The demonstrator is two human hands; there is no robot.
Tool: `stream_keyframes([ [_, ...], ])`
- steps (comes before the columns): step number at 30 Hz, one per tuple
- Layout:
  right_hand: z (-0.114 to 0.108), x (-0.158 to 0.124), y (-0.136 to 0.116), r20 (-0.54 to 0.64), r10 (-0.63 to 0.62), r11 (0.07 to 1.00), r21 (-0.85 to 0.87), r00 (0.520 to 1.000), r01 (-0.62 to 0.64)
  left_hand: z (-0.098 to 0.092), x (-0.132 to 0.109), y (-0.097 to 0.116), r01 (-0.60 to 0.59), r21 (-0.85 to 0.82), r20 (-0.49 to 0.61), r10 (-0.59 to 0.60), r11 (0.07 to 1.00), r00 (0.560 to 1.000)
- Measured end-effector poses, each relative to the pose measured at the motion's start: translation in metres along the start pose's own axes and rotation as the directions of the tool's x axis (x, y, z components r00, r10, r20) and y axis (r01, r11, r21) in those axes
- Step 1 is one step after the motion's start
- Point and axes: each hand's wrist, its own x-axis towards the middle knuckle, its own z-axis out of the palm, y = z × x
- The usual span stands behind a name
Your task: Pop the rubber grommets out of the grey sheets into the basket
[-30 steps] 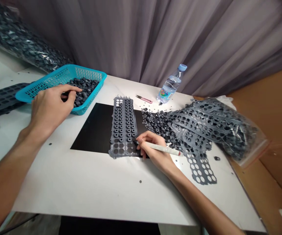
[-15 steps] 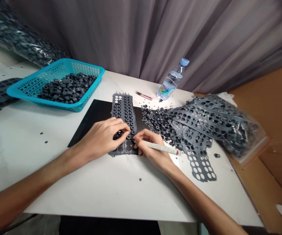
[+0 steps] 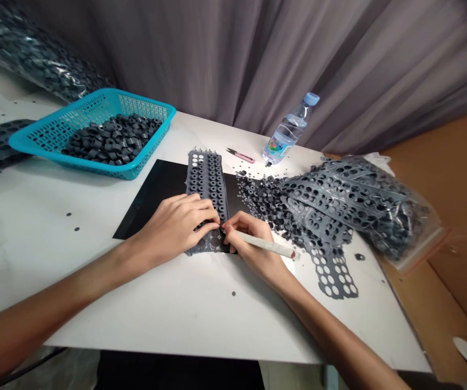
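Note:
A grey rubber sheet studded with small black rings lies on a black mat in the middle of the white table. My left hand rests on the sheet's near end, its fingers curled and pressing on the rings. My right hand is closed around a white pen-like tool, whose tip meets the sheet beside my left fingertips. The near rows of the sheet are partly hidden under both hands.
A turquoise basket of loose black rings stands at the left. To the right are loose rings, emptied perforated strips and a plastic bag of them. A water bottle and pink snips lie behind.
My left hand left the turquoise basket and came down onto the near end of the sheet. My right hand with the tool stayed almost in place.

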Motion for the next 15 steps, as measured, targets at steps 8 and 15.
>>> stream_keyframes([
  [8,-0.002,0.001,0.000,0.000,0.038,0.993,0.109,0.999,-0.038,0.006,0.000,0.000,0.222,-0.335,-0.004,-0.237,0.916,0.971],
  [15,-0.005,0.005,0.002,-0.021,0.077,0.957,0.281,0.997,-0.068,-0.003,0.000,-0.011,0.207,-0.405,0.118,-0.174,0.891,0.978],
])
